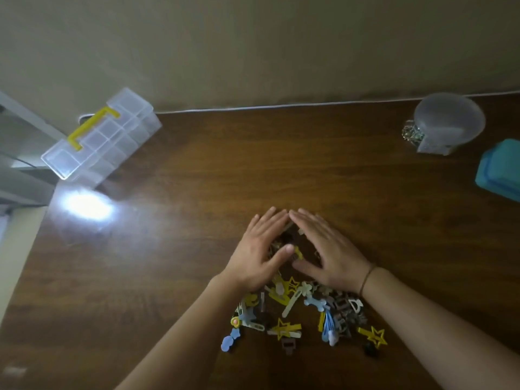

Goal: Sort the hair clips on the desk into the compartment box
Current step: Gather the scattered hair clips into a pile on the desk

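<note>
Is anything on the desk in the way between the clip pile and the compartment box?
Nothing visible. The clips lie under both flat hands, left hand and right hand; bare desk runs up-left to the closed box.

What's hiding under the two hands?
Hair clips: a yellow one peeks between the left hand and right hand, and more spill out toward the person. Clips directly beneath the palms are covered.

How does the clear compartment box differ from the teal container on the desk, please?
The compartment box is see-through with a yellow handle; the teal container is opaque, no handle visible. The box sits far left, fully visible; the container sits at the right, cut off by the frame. Both rest on the desk, untouched.
</note>
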Available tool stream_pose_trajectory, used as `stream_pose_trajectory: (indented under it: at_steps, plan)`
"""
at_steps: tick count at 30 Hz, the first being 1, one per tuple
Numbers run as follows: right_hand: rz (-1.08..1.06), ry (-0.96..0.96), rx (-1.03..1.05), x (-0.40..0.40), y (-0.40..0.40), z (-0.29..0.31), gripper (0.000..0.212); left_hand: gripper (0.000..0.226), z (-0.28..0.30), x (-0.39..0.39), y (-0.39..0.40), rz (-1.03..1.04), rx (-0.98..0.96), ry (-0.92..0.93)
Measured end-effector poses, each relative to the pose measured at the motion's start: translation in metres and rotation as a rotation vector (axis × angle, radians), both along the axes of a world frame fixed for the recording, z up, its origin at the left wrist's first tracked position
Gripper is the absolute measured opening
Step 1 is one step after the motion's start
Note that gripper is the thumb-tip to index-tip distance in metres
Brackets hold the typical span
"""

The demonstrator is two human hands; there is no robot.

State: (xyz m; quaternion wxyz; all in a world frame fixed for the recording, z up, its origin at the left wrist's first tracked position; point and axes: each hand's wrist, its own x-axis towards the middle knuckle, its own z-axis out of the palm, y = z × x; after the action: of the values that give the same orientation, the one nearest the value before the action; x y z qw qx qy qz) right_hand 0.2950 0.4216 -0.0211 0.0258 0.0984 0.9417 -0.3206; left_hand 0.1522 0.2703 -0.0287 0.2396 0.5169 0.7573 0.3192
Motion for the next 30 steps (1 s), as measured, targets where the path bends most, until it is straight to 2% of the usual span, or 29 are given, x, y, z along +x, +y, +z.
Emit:
stream_pose_trajectory:
  at_steps: [3, 5, 9, 11, 13, 16, 21, 27, 30]
  plan:
    - [0.051, 0.001, 0.006, 0.013, -0.015, -0.001, 0.085, 0.071, 0.005, 0.014, -0.016, 0.006, 0.032, -0.094]
    - [0.015, 0.013, 0.006, 0.026, -0.018, 0.003, 0.083, 0.07, 0.009, 0.019, -0.031, 0.016, 0.024, -0.083]
    - [-0.386, 0.125, -0.156, 0.081, -0.017, 0.015, 0.077, 0.068, 0.014, 0.024, -0.085, 0.247, 0.083, -0.035]
    - [-0.549, 0.11, -0.14, 0.117, -0.028, 0.016, 0.077, 0.066, 0.012, 0.034, -0.122, 0.338, 0.116, 0.046]
    - [-0.608, 0.046, -0.089, 0.138, -0.047, 0.009, 0.079, 0.066, 0.009, 0.048, -0.149, 0.41, 0.115, 0.096]
    - [-0.572, -0.049, -0.007, 0.142, -0.068, -0.008, 0.076, 0.067, 0.008, 0.061, -0.151, 0.48, 0.157, -0.024]
    - [-0.539, -0.113, 0.086, 0.112, -0.08, -0.017, 0.073, 0.064, 0.006, 0.059, -0.108, 0.388, 0.208, -0.109]
    - [-0.437, -0.034, 0.075, 0.074, -0.087, -0.009, 0.07, 0.061, 0.009, 0.059, -0.06, 0.233, 0.225, -0.087]
    - [-0.46, 0.12, -0.014, 0.061, -0.062, 0.004, 0.071, 0.061, 0.017, 0.042, -0.067, 0.272, 0.294, -0.04]
